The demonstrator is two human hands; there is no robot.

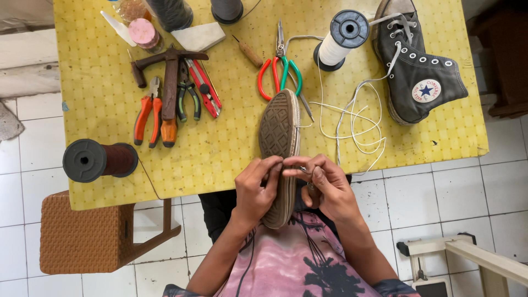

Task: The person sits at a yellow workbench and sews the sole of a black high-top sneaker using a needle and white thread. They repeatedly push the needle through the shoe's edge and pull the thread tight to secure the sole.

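Note:
A worn shoe (279,129) stands on its side with the brown sole facing left, its toe on the yellow table (220,143) and its heel against my lap. My left hand (254,190) grips the sole's edge near the middle. My right hand (324,184) pinches a small metal awl or needle at the same spot, its wooden handle tucked in the palm. White thread (355,124) runs from the shoe in loose loops to a white spool (340,39).
A dark high-top sneaker (415,66) lies at the table's far right. Red and green scissors (279,71), pliers (147,113), a hammer (170,77) and a cutter lie on the left. A dark red spool (99,159) sits at the near left edge. A wicker stool (82,236) stands below.

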